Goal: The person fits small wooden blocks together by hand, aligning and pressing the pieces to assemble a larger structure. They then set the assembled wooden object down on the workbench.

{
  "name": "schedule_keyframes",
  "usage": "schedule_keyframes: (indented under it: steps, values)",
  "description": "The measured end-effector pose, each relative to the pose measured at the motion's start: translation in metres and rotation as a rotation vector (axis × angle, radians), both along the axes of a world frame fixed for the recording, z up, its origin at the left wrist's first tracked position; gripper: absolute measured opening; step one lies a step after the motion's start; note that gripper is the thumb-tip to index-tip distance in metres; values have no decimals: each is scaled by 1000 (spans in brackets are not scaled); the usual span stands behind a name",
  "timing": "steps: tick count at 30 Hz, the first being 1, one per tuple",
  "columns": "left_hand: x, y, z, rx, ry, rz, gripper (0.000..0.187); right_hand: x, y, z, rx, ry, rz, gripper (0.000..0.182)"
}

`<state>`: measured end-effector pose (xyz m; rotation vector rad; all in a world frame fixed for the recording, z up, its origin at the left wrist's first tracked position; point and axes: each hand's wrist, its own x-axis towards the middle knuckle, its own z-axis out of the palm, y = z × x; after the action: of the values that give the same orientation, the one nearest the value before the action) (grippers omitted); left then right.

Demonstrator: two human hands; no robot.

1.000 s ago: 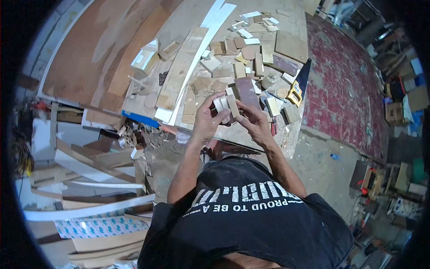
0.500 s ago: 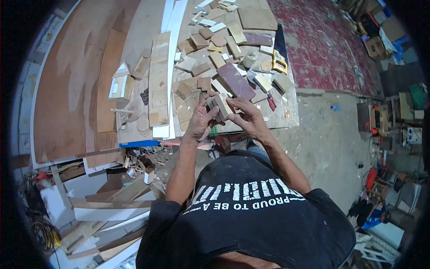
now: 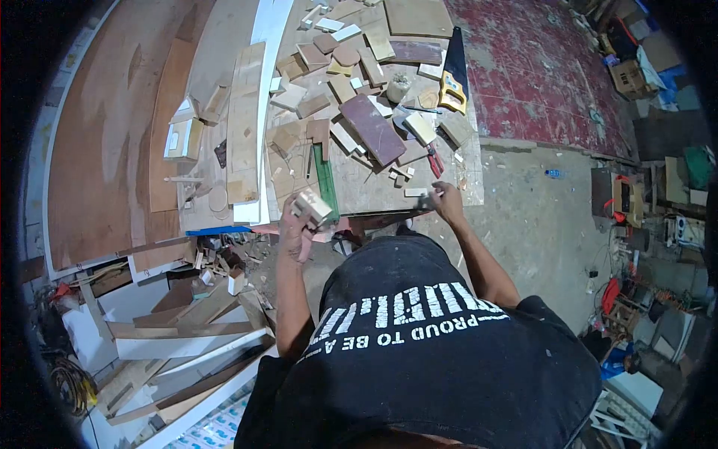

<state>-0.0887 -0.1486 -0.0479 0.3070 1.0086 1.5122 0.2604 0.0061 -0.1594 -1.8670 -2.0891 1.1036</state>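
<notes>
My left hand (image 3: pixel 293 233) is closed around a small wooden block piece (image 3: pixel 314 207), which looks built from several parts, just off the table's front edge. Farther right, my right hand (image 3: pixel 449 203) has its fingers pinched together at the table edge. A blurred grey thing shows at its fingertips, too smeared to name. Beside those fingers lies a small pale wood strip (image 3: pixel 415 192). A red-handled tool (image 3: pixel 435 162) rests just behind it. Between the two hands, a green bar (image 3: pixel 324 183) lies on the table, with a brown wood piece (image 3: pixel 318 132) at its far end.
Wood offcuts and a maroon board (image 3: pixel 372 131) cover much of the worktable (image 3: pixel 374 196). A handsaw (image 3: pixel 453 93) with a yellow handle lies at the right edge. Long planks (image 3: pixel 245 127) run along the left. Scrap boards (image 3: pixel 179 329) are piled on the floor at lower left.
My hands have moved apart. The left carries the wooden block piece leftward and down; the right has let go of it and moved right to the table edge.
</notes>
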Motion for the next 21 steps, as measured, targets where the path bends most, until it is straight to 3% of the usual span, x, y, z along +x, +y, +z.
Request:
schedule_keyframes:
  steps: [2,6,9,12,13,18,20,21]
  values:
    - [1,-7,-8,-102,19,181,57,7,16,-4,114,11,42,35]
    - [15,-12,5,-280,156,327,56,-10,65,-16,297,121,231,35]
    - [36,-10,18,-299,175,386,54,-31,91,-20,418,28,509,40]
    - [50,-21,18,-287,210,461,51,-59,98,5,424,11,562,36]
    - [56,-26,17,-296,214,493,50,-68,94,11,410,123,455,31]
    - [71,-43,3,-393,256,539,48,-120,77,11,310,195,591,29]
    - [69,-36,3,-401,280,558,47,-146,73,-13,122,393,665,34]
    - [66,-32,3,-405,292,546,46,-169,74,-60,-139,591,465,32]
